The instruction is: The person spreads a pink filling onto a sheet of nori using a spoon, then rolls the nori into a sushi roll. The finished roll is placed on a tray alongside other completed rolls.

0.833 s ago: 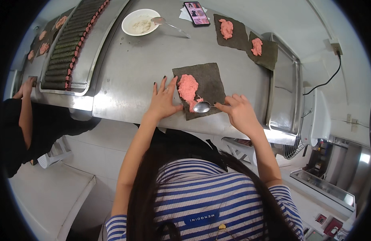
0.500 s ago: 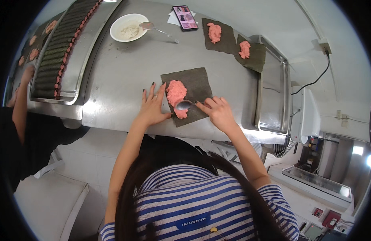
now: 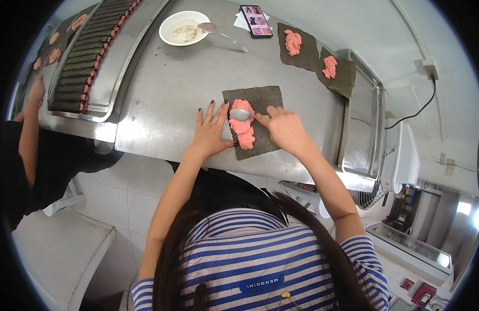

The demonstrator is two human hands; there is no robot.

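A dark seaweed sheet (image 3: 265, 98) lies on the steel table (image 3: 167, 103), with a long patch of pink paste (image 3: 245, 137) along its left side. My left hand (image 3: 212, 132) rests with spread fingers at the sheet's left edge, holding nothing. My right hand (image 3: 283, 129) grips a metal spoon (image 3: 241, 115), whose bowl sits on the upper part of the paste. Its handle is mostly hidden by my fingers.
Farther back are a white bowl (image 3: 172, 28) with another spoon, a phone (image 3: 256, 20), and two sheets topped with paste (image 3: 296, 54). A tray of rolls (image 3: 76, 78) and a co-worker's arm (image 3: 29, 150) are left; a tray (image 3: 361, 140) and fan (image 3: 369, 194) are right.
The spoon and my right hand have moved away from me, from the lower end of the paste to its upper part. My left hand stays at the sheet's edge.
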